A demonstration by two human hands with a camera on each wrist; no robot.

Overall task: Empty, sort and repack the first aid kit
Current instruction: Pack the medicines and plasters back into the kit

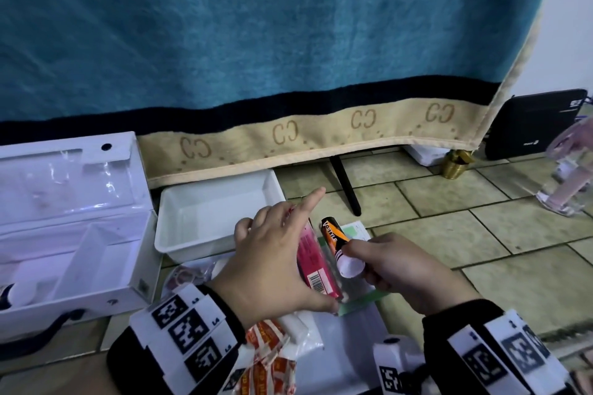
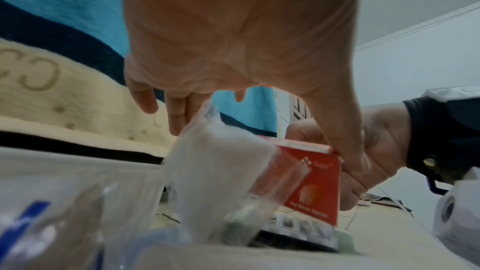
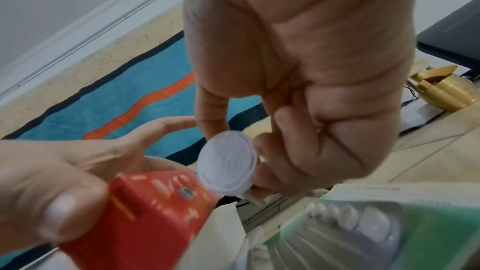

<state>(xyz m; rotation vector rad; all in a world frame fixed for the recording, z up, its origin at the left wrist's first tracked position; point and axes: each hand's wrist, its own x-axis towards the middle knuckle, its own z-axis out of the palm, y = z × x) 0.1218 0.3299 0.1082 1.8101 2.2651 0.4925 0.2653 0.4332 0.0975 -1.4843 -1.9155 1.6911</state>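
Observation:
A pink-red box (image 1: 316,266) lies over the pile of supplies, and my left hand (image 1: 272,260) grips it, thumb on its near end (image 3: 155,213) and index finger pointing away. Just to its right, my right hand (image 1: 401,269) holds an orange-and-black tube (image 1: 335,236) by its white cap (image 3: 228,163). Beneath them lie a blister pack (image 3: 350,219) on a green card (image 1: 359,301) and a clear bag of white gauze (image 2: 215,161). The open white kit case (image 1: 73,234) stands at the left. A white tray (image 1: 192,253) sits behind the hands, with nothing showing in it.
Orange plaster strips (image 1: 269,359) and a tape roll (image 1: 184,276) lie near my left wrist. A blue blanket (image 1: 288,42) hangs behind, with a black leg (image 1: 346,186) under it. A brass object (image 1: 455,163), black device (image 1: 532,122) and clear bottle (image 1: 568,176) stand on the tiled floor at the right.

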